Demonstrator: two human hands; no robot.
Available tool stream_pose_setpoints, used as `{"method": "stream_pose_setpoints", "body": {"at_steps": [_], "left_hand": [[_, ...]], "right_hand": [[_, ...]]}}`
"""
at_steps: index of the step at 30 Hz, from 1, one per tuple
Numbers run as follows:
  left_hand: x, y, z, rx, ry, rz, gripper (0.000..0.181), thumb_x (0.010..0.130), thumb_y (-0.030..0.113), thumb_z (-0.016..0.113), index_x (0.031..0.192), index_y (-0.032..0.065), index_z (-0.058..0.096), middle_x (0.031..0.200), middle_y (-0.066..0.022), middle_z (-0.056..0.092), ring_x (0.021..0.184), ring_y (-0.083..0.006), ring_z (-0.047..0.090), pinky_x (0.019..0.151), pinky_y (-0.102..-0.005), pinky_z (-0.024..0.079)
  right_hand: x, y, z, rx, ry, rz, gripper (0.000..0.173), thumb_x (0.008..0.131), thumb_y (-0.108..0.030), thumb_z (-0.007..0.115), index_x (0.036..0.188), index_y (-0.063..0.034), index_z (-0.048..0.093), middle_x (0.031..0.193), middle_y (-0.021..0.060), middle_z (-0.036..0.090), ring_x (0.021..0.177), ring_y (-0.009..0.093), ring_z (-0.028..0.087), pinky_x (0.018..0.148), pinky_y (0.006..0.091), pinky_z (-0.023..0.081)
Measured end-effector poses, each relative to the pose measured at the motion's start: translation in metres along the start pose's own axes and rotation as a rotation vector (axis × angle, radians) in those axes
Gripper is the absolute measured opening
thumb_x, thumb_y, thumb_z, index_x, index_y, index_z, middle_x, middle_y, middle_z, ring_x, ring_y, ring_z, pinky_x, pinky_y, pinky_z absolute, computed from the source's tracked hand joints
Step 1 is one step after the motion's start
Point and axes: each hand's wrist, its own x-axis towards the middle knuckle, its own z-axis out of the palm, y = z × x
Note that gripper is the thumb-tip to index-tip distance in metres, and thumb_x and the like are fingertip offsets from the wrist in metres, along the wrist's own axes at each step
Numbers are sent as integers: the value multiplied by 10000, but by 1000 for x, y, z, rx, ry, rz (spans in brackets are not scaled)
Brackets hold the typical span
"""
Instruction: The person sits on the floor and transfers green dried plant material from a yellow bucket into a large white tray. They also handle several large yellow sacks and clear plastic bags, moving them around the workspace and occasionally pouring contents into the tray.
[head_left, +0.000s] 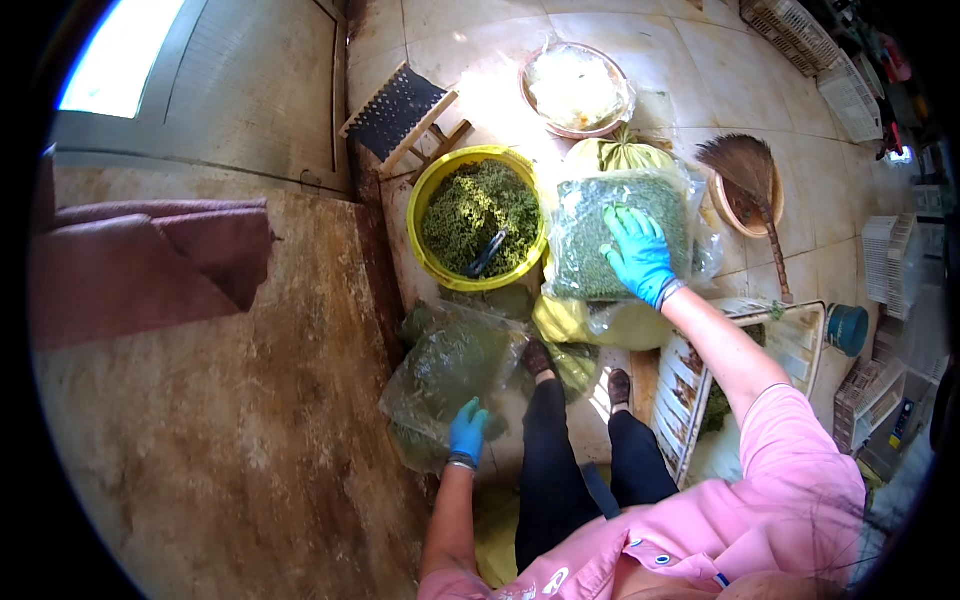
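My right hand (636, 251), in a blue glove, lies with spread fingers on a clear plastic bag packed with fine green plant matter (585, 225). That bag rests on yellow-green sacks (562, 319). Lower down, my left hand (468, 433), also gloved, is at the near edge of a second clear plastic bag (461, 360) with green contents. Whether its fingers grip the plastic cannot be made out. A yellow tub (414, 225) of small green plant clusters (469, 202) stands beyond, with a dark-handled tool (486, 255) lying on them.
A small folding stool (397, 112) is behind the tub. Farther back sits a round basin (529, 82) holding pale plastic. To the right are a broom (750, 169) over a bowl (776, 187), a tilted white crate (679, 397) and a teal bucket (847, 330). A worn table (225, 420) borders the left.
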Motion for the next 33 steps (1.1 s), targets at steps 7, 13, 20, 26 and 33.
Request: {"method": "stream_pose_setpoints", "body": {"at_steps": [7,13,20,26,33], "left_hand": [[81,34,-11,-7,2,59,438,890,98,584,1291,-49,489,1286,-152,541,1151,-200,521,994,-304,392],[104,10,3,24,-47,-113,438,887,121,599,1282,-42,504,1263,-136,557,1134,-187,528,994,-296,395],[163,40,14,43,-55,-18,403,891,66,588,1272,-42,512,1255,-128,565,1117,-187,540,980,-296,413],[166,143,95,69,-116,357,547,876,54,570,1368,-69,367,1377,-188,446,1238,-247,457,1049,-345,349],[174,203,205,-310,-312,67,687,832,110,685,1391,-62,323,1374,-166,432,1229,-217,440,1036,-318,343]], "right_hand": [[34,49,70,-148,-95,28,624,861,-377,522,1420,-152,360,1424,127,390,1311,300,340,1107,479,189],[32,48,74,-155,-121,-4,632,868,-369,509,1440,-163,334,1448,118,359,1318,296,326,1116,463,178],[37,47,79,-114,-137,12,652,847,-348,542,1431,-132,346,1442,127,358,1321,310,316,1117,468,176],[33,54,76,-158,-121,33,644,841,-362,548,1420,-150,361,1433,124,367,1303,304,332,1105,478,193],[36,55,76,-58,-118,32,644,843,-367,548,1421,-153,362,1395,118,402,1293,299,343,1099,479,200]]}}
